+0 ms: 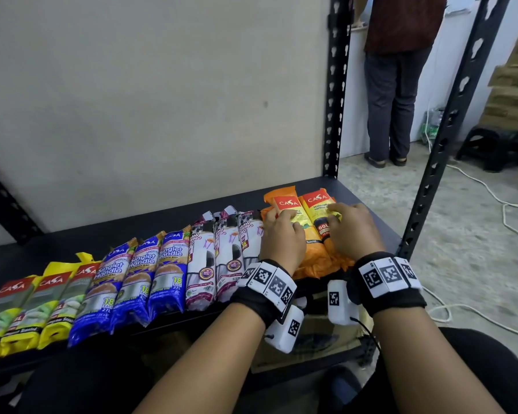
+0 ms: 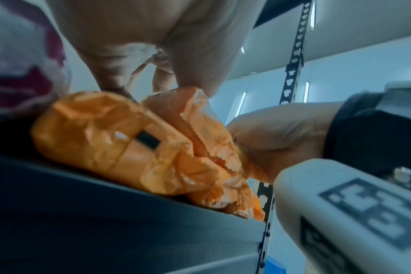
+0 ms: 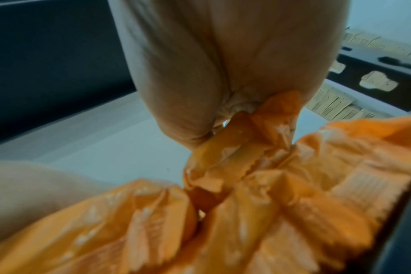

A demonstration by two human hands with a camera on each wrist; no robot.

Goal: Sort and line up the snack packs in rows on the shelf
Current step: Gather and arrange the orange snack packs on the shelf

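Two orange packs lie side by side at the right end of the dark shelf. My left hand curls its fingers over the left orange pack. My right hand curls over the right orange pack. In the left wrist view the left hand comes down with thumb and fingers onto an orange pack, and the right hand grips the neighbouring one. The right wrist view shows the right hand pinching crumpled orange wrapper. The packs' near ends overhang the shelf's front edge.
Left of the orange packs stand rows of white-and-purple packs, blue packs and yellow packs. Black uprights frame the shelf's right end. A person stands behind; white cables cross the floor.
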